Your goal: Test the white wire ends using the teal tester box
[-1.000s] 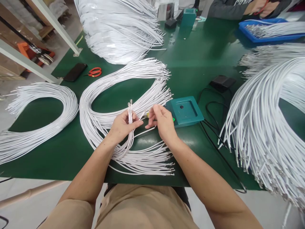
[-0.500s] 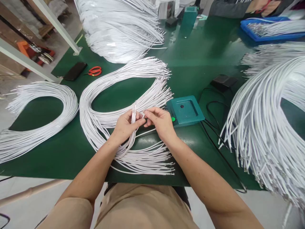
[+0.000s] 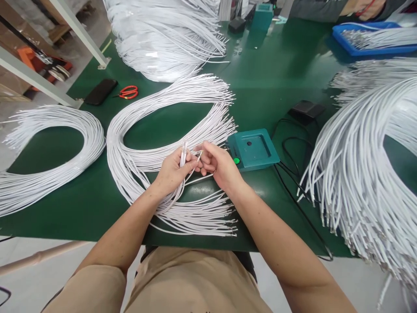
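Observation:
My left hand (image 3: 177,171) is closed around a few white cables (image 3: 180,191), their ends sticking up past the fingers. One cable's end, with a small metal tip (image 3: 200,154), pokes out between its thumb and forefinger. Close beside that tip is my right hand (image 3: 219,164), fingers loosely curled and thumb apart from them; no cable shows gripped in it. Both hands are over a large looped bundle of white cables (image 3: 114,145), whose loose ends fan out to the right. Just right of my right hand sits a teal device (image 3: 272,164) with a green button (image 3: 236,161).
Further white cable bundles lie left (image 3: 93,139), at the back (image 3: 163,39) and right (image 3: 345,174). A dark phone-like object (image 3: 100,91) and red-handled scissors (image 3: 128,91) are back left. Black cords (image 3: 302,217) run right of the device. Another person's hand (image 3: 371,9) is beyond a blue tray (image 3: 345,43).
My right hand's thumb and fingers have parted from the cable end they were pinching. The tip now shows between the hands. My left hand keeps its grip.

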Demonstrator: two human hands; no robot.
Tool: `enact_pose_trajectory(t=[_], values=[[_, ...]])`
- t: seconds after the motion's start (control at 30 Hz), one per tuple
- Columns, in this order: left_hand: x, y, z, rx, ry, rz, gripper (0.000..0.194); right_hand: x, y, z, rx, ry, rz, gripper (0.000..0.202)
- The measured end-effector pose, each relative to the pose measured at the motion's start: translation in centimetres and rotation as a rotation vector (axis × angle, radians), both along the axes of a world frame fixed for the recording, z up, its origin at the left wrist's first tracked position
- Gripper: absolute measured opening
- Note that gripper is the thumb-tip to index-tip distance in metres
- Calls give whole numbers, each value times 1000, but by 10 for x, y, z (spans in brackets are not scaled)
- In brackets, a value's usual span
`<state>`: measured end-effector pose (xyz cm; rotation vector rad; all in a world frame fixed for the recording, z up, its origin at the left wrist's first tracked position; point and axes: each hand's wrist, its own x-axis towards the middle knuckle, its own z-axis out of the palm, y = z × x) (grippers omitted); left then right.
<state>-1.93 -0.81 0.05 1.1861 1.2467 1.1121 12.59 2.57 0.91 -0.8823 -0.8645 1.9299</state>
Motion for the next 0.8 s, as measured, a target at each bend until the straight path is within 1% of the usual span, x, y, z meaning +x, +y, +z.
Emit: enact_pose_trajectory(t=[0.13,0.27,0.37,0.43,0.53,0.67,0.73,0.8], values=[[2,-2,2,10,4,-21,27,2,2,-5,-27,-2,80,30],[-3,0,-1,36,38,19,29,3,4,-8,-70,97,140,31],[-6,2,-4,48,32,39,31,3,3,-8,-64,117,135,30],[-8,3,-5,48,18,37,30,1,2,-6,-23,71,79,30],[-10,3,-7,68,7,9,29,-1,-2,-2,102,-88,-30,29],[-10,3,-8,85,3,-36,50,-2,-5,-3,306,-373,-108,17],[-10,3,-8,25,-57,-51,50,-2,-6,-7,504,-583,-146,16],[-9,3,-8,-63,-162,-53,47,-2,-7,-12,774,-862,-180,21]])
